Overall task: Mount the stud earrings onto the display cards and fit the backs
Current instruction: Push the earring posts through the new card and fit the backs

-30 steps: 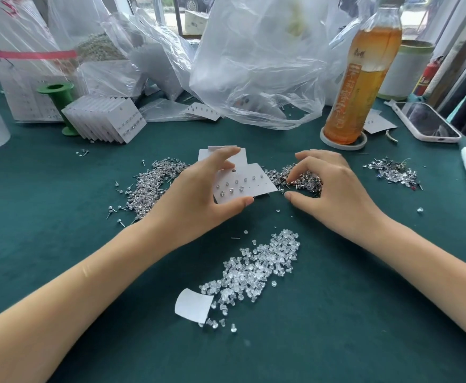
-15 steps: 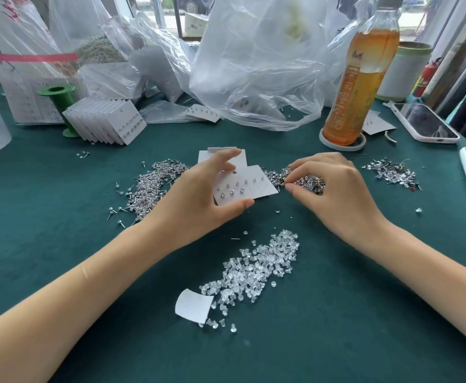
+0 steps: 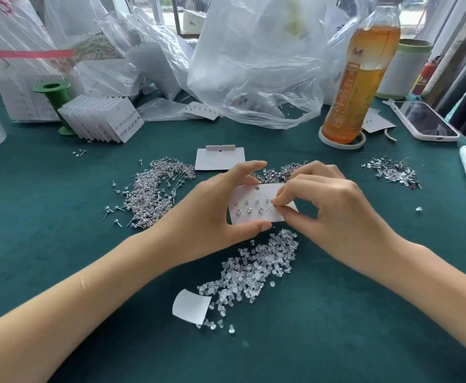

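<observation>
My left hand (image 3: 212,214) holds a white display card (image 3: 249,207) between thumb and fingers, just above the green table. Several stud earrings sit in two rows on the card. My right hand (image 3: 334,214) pinches a stud earring (image 3: 272,207) at the card's right end, its post pointing at the card. A pile of loose studs (image 3: 154,192) lies to the left, another pile (image 3: 279,174) behind the card. Clear earring backs (image 3: 256,269) are heaped in front of my hands. A blank card (image 3: 219,158) lies behind.
A stack of filled cards (image 3: 103,120) leans on a green spool (image 3: 53,99) at back left. Plastic bags (image 3: 254,64) crowd the rear. An orange drink bottle (image 3: 359,87), two phones (image 3: 425,123) and a small stud heap (image 3: 392,171) are at right. A paper scrap (image 3: 190,305) lies near.
My right hand left the stud pile behind the card and came to the card's right end with a stud pinched. My left hand lowered the card slightly toward me.
</observation>
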A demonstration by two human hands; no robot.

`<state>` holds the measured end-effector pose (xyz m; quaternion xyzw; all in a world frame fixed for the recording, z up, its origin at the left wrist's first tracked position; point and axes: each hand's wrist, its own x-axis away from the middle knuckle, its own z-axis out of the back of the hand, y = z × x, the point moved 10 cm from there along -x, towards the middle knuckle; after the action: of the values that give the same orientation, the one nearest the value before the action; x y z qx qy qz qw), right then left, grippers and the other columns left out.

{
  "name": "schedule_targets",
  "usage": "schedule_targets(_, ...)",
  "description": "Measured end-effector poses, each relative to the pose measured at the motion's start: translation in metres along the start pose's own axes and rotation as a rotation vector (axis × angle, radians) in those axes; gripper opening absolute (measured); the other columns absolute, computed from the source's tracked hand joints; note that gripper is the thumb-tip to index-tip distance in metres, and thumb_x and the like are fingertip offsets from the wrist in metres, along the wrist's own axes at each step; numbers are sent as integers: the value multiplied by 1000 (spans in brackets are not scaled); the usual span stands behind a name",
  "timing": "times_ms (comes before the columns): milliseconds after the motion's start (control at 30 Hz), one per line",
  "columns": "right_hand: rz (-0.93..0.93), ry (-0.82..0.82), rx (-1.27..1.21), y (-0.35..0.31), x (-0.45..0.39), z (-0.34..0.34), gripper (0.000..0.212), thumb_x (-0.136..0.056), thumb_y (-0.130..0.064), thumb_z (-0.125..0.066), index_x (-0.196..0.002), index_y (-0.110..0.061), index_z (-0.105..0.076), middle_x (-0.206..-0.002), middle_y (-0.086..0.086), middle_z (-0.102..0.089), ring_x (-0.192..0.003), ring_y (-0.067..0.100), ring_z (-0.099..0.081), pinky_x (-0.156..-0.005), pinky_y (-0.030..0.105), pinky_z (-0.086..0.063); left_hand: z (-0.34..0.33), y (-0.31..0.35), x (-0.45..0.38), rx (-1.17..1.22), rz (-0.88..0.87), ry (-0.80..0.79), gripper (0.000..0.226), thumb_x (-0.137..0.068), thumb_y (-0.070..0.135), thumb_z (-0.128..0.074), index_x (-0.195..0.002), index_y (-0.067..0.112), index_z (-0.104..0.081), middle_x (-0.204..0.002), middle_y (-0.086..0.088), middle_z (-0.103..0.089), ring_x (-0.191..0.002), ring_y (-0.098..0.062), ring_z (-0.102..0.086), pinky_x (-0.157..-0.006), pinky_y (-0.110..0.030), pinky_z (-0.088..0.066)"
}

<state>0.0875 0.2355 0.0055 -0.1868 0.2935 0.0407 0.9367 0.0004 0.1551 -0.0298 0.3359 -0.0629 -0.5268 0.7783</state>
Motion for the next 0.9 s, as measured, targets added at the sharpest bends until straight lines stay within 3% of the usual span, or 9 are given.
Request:
schedule_targets(233, 62, -35, 43, -7, 1, 3, 14, -73, 6, -78, -76, -2, -67, -73, 3, -66, -85, 28, -58, -84, 38, -44, 0, 0, 0, -14, 2, 0, 76, -70, 59, -64, -136, 45, -29, -124, 18, -57, -115, 8, -49, -98, -13, -37)
schedule_targets(433, 81, -43, 70, -10, 2, 1, 14, -73, 5, -77, -76, -1, -65, -74, 3, -64, -84, 28, -58, -82, 38, -46, -2, 0, 0, -20, -4, -14, 76, -71, 59, -65, -136, 46, -28, -125, 18, -57, -117, 9, -47, -97, -5, -32)
schedule_targets(733, 113, -40, 62, -14, 2, 4, 12, -75, 5, -76, -77, -1, -66, -75, 3, -64, -85, 29, -58, -79, 48, -50, -1, 0, 0, -7, -9, -3, 75, -71, 58, -65, -136, 46, -29, -124, 16, -58, -116, 8, -48, -97, -6, -33)
schedule_targets(900, 111, -44, 34, -14, 3, 0, 11, -75, 5, -76, -78, -1, -67, -75, 4, -65, -87, 28, -58, -80, 43, -50, -2, 2, 1, -8, -11, -9, 76, -70, 60, -64, -136, 47, -28, -124, 17, -57, -115, 7, -49, -98, -12, -37)
